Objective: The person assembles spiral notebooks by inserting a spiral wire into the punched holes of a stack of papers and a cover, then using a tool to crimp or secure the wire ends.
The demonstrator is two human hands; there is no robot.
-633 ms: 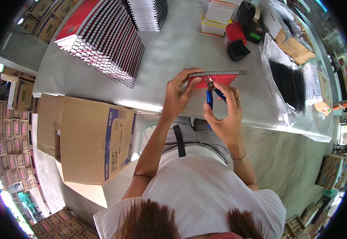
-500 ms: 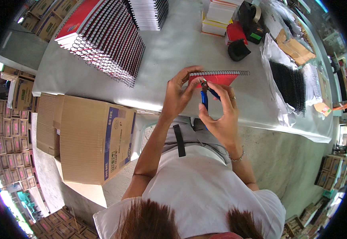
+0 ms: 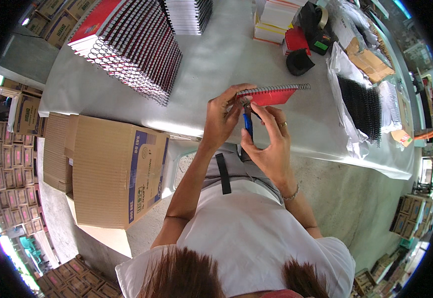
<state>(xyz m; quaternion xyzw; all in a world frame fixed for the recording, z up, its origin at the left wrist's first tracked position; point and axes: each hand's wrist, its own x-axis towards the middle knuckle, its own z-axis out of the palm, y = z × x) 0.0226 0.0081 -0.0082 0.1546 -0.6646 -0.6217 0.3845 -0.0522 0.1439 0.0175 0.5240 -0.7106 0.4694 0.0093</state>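
A red spiral notebook (image 3: 276, 97) is held up at the table's near edge, its dark wire coil running along the top. My left hand (image 3: 222, 115) is closed on the notebook's left end. Blue-handled pliers (image 3: 248, 119) sit in my right hand (image 3: 272, 144), with their metal jaws at the left end of the coil, close to my left fingertips. What exactly the jaws touch is too small to tell. Coil sticks out past the notebook's right corner.
Red spiral notebooks (image 3: 137, 47) stand stacked at the left of the table (image 3: 211, 64). A cardboard box (image 3: 102, 169) is below the edge on the left. Black coils (image 3: 358, 109) lie in plastic on the right. A black tape dispenser (image 3: 316, 37) and a small dark object (image 3: 298, 62) sit at the back.
The pliers and my right hand have shifted slightly left, toward the coil's left end. The notebook has tilted a little, its right end rising. My left hand keeps its hold.
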